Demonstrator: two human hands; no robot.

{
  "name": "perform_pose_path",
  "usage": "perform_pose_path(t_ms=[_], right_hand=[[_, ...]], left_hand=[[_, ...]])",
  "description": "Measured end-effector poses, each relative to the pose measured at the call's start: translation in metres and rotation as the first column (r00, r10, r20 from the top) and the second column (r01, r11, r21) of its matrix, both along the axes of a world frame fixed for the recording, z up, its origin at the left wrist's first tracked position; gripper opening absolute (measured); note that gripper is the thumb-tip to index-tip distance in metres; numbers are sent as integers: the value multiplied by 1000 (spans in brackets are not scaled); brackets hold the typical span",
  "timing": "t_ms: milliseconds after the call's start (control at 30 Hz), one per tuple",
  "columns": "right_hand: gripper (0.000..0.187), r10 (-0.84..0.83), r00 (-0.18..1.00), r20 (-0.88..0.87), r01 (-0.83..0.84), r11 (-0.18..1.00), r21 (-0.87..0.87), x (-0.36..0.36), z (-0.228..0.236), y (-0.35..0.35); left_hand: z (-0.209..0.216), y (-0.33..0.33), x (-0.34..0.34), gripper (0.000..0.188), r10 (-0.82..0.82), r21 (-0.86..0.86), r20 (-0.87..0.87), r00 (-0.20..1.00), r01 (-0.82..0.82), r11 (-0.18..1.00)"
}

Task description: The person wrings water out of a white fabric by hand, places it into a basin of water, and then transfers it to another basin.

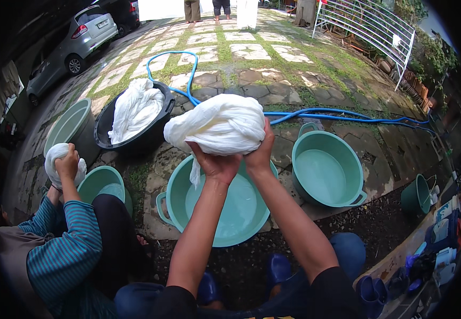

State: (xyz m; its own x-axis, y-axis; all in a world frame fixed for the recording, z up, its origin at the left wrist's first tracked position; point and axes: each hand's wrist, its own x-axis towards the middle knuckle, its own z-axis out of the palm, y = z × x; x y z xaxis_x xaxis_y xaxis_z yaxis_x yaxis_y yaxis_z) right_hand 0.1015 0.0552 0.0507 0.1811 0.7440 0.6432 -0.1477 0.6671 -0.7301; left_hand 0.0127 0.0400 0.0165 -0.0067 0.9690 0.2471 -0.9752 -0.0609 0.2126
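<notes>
Gripping bulky white cloth bundle [217,123], ropy-folded, with left hand [220,164] cupped beneath, right hand [261,146] clasped at right end. Holding it over round, smooth-walled green plastic tub [175,194], left of matching two-handled tub [353,178].

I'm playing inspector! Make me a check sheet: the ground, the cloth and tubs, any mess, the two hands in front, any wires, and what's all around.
Surface: paving with grass in its joints; dark gravelly ground near the feet.
Work things: white cloth bundle, held up, apparently over the far rim of the middle green tub; right green tub; black tub holding more cloth.
Clutter: blue shoes and assorted items, lower right.
Left hand: cups the bundle from below.
Right hand: holds its right side.
Cables: nothing seen; a blue hose lies behind the tubs.
Surroundings: co-worker at left, holding white cloth; silver car; white railing.
</notes>
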Motion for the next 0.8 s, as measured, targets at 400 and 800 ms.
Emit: perform_pose_path(t_ms=[400, 800], right_hand=[[100, 432, 876, 216, -205, 738, -643, 55, -72, -78], [107, -154, 709, 688, 119, 988, 99, 32, -74, -68]], left_hand=[[-43, -28, -23, 70, 3, -119, -126, 992, -18, 993], [-7, -51, -34, 59, 26, -167, -488, 872, -123, 978]])
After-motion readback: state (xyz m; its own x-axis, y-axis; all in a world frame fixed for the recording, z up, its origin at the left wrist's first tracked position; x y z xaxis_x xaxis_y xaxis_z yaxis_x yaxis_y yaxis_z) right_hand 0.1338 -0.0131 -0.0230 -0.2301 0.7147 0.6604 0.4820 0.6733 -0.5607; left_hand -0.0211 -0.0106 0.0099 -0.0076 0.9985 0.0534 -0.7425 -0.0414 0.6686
